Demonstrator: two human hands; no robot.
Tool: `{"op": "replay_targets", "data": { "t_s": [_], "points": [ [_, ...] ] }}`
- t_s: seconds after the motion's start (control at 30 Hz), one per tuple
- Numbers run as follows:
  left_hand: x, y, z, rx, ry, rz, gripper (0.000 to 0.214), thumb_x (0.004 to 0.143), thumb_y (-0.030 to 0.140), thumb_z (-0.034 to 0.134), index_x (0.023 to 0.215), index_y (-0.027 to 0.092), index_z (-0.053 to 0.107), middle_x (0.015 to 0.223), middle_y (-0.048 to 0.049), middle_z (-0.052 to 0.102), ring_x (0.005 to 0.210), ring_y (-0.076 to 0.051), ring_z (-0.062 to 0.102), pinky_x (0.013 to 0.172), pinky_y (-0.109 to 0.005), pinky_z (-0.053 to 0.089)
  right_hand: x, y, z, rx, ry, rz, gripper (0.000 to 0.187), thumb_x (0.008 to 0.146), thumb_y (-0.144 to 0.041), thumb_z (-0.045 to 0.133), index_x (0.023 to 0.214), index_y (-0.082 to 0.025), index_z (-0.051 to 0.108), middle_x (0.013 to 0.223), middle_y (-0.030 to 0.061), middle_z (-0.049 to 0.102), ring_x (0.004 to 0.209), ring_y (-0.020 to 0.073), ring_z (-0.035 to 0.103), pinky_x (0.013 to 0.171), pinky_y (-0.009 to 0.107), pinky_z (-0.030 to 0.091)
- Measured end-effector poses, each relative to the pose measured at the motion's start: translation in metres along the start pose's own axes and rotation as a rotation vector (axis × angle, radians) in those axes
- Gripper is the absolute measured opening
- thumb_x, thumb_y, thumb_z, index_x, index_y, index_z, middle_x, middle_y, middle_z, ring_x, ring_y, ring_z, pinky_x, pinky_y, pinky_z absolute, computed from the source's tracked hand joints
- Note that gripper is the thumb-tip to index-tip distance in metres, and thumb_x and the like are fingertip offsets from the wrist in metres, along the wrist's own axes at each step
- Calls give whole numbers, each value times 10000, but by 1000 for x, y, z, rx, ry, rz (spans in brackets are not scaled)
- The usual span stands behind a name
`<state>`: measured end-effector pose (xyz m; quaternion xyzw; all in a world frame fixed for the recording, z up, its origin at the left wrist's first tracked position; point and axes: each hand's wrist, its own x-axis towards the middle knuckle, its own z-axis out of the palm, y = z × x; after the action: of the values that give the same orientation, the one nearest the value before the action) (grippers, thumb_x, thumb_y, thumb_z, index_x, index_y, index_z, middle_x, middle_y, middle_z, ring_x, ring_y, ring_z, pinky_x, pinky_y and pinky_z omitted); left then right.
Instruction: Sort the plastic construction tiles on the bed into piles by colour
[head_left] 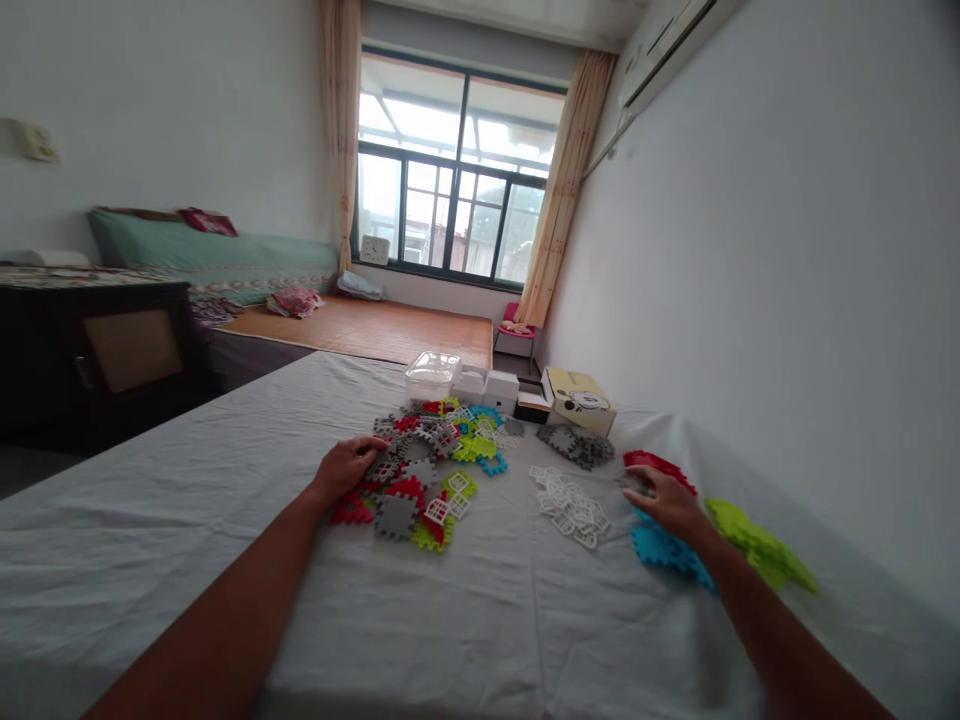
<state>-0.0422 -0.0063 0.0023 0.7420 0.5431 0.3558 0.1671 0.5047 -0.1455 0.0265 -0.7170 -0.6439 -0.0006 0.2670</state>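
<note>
A mixed heap of toothed interlocking tiles (pixel 416 450) in grey, red, lime and blue lies mid-table, with white window-shaped pieces among them. My left hand (pixel 349 468) is at its left edge, fingers curled and closed; whatever they hold is hidden. On the right, my right hand (pixel 664 500) hovers low between a red pile of tiles (pixel 660 462) and a blue pile of tiles (pixel 664 550). Its thumb and fingers are apart, and I see nothing held. A lime pile of tiles (pixel 757 545) lies beyond my right wrist. White window pieces (pixel 571 508) and a grey pile of tiles (pixel 577 446) lie left of that hand.
Behind the heap stand a clear plastic box (pixel 433 376), small white boxes (pixel 501 390), a dark open box (pixel 533 402) and a yellow box (pixel 579 400). A wrinkled white cloth (pixel 465 630) covers the table. The wall (pixel 787 250) rises along the right side.
</note>
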Motion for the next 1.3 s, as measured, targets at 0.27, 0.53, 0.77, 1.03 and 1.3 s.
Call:
{"op": "replay_targets", "data": {
  "t_s": [0.27,0.53,0.77,1.03,1.3],
  "points": [
    [-4,-1,0,-19,13,-1,317,721,348,465,908,230,693,949,10,707,909,-186,625,829,-255,454,84,-56,36,-93,149,-144,320,732,-312,522,1007,-176,613,1068,104,638,1019,248,563,922,396,380],
    [-6,0,2,-11,28,-5,286,713,279,483,887,238,707,935,17,709,873,-169,629,815,-240,458,47,-189,78,239,-189,-503,308,798,-329,501,1062,-209,604,1004,65,658,859,188,607,798,341,467],
    [-8,4,2,-32,13,-12,293,724,232,475,906,231,705,943,21,708,866,-149,630,810,-218,459,-26,-259,114,339,-321,-673,416,711,-383,650,1105,-262,592,1114,68,604,1041,252,529,902,388,429],
    [-7,4,3,-42,25,-10,275,724,219,486,876,232,715,945,8,708,874,-168,628,792,-234,465,-32,-256,119,525,-294,-507,247,772,-296,561,1007,-246,620,1046,50,607,764,147,600,640,277,519],
    [-8,10,-1,-46,14,-16,279,716,234,486,871,222,718,924,9,711,842,-169,630,784,-240,464,-4,-220,94,510,-213,-331,242,810,-386,492,889,-225,655,826,21,686,726,162,625,674,279,494]
  ]
}}
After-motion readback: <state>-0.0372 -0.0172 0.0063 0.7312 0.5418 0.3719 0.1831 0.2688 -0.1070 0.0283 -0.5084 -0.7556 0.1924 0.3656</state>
